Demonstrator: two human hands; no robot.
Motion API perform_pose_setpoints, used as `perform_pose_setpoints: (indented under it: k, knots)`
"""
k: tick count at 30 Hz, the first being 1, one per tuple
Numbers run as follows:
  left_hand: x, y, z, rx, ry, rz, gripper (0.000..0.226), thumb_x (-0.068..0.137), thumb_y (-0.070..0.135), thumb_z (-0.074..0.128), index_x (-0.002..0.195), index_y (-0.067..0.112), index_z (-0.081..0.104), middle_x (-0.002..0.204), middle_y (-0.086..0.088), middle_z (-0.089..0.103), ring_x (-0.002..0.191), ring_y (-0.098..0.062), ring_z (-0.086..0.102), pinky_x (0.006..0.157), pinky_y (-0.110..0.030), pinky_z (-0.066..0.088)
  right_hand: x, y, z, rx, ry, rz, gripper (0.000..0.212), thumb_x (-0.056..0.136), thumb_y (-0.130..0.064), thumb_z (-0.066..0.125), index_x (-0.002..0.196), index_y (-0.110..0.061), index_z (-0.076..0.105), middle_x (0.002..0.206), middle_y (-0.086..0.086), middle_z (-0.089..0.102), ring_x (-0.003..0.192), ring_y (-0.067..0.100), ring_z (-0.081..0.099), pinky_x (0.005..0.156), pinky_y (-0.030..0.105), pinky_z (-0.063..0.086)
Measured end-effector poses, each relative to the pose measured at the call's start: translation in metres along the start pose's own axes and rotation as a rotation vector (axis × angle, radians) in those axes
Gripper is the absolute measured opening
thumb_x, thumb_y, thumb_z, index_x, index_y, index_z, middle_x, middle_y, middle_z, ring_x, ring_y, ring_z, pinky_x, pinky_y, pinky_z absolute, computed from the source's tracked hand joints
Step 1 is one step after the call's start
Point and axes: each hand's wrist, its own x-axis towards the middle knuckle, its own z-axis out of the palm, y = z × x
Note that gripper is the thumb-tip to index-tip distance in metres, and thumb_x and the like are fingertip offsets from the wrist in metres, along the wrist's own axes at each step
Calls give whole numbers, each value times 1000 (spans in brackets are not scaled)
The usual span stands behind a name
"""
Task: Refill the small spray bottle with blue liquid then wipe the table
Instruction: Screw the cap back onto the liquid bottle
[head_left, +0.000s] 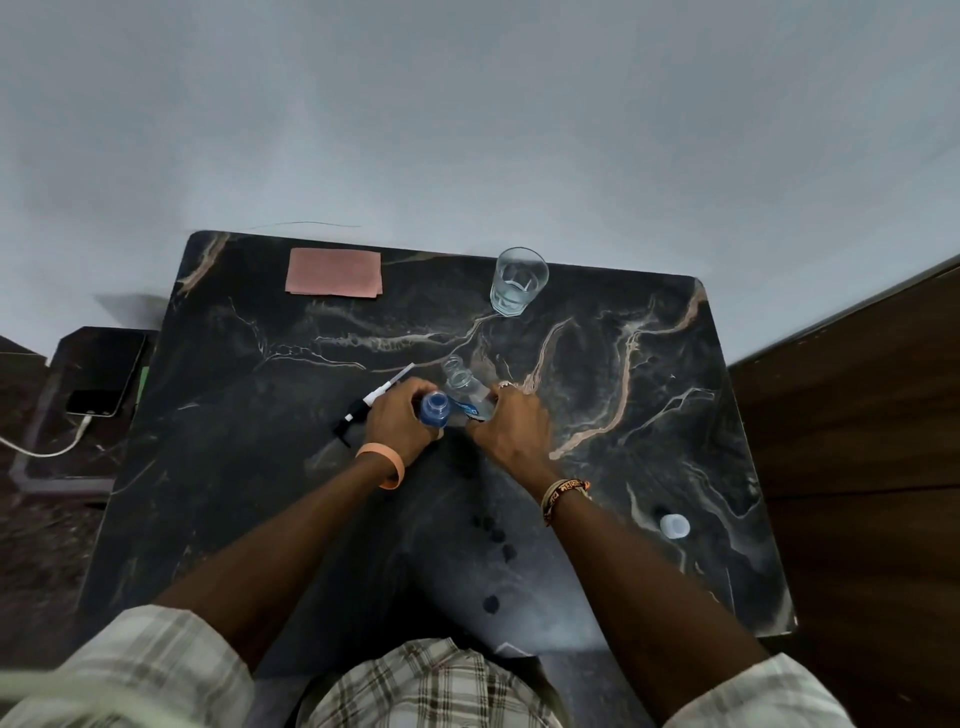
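Blue marks what I take for your source: the blue bottle (434, 408), mouth open, is gripped by your left hand (400, 421) with fingers curled round it, near the middle of the table (623, 415). Touching it on the right is the clear bottle (464, 387), also uncapped, which your right hand (511, 431) wraps low on its body; this is probably the spray bottle, though I cannot be sure. Keep it upright and steady, bring the blue lip right over its mouth, and tip slowly for a thin stream. The dark spots (491, 525) nearer you look like spills, so pause at any dribble. The spray head (371, 401) lies just left of your left hand, and the pink cloth (334, 273) waits at the far edge.
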Motion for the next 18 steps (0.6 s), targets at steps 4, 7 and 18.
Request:
perform_pose_setpoints:
  k: [4, 7, 18]
  knots:
    - [0, -2, 2, -4, -8, 2, 47, 60, 9, 85, 102, 17, 64, 100, 3, 68, 91, -16, 63, 83, -29, 50, -1, 0, 0, 4, -8, -13, 26, 76, -32, 77, 96, -20, 66, 83, -4, 61, 78, 17, 61, 68, 33, 55]
    - [-1, -1, 1, -20, -61, 0, 67, 60, 7, 83, 121, 15, 59, 118, -1, 64, 107, -17, 60, 96, -33, 49, -3, 1, -2, 16, -4, -2, 27, 75, -30, 78, 97, -20, 66, 84, -3, 64, 81, 19, 64, 70, 35, 57]
    - [10, 62, -44, -127, -36, 261, 70, 74, 7, 72, 138, 19, 48, 139, 0, 52, 125, -13, 48, 104, -30, 39, 11, 16, -41, 195, 149, 32, 35, 75, -34, 78, 106, -18, 70, 91, 1, 74, 80, 19, 68, 69, 35, 59]
